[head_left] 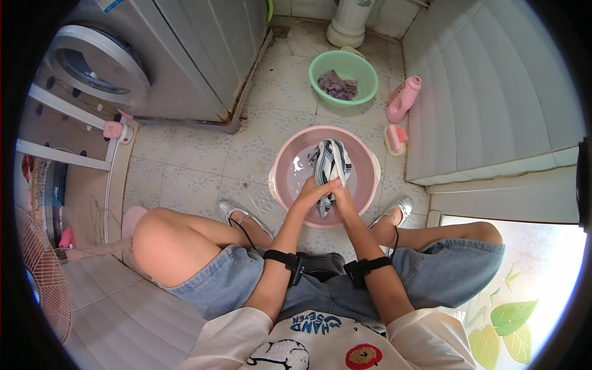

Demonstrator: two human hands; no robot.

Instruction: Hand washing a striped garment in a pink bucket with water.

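Over a pink basin (285, 203) with water in it, both hands grip a bunched striped cloth (333, 161) in white, black and grey. My left hand (312, 192) is closed round its lower part, fingers reaching toward the other hand. Close beside it, my right hand (341, 197) is closed on the same cloth, and the two hands touch or nearly touch. Most of the cloth bulges out beyond the hands; a shorter end hangs below them. Whether it is a garment or a towel, I cannot tell.
Beyond the basin stands a green basin (370, 86) holding a dark purplish cloth (336, 86). A pink bottle (404, 100) and a soap dish (395, 140) are by the right wall. A grey washing machine (179, 61) stands far left, a fan (43, 277) near left.
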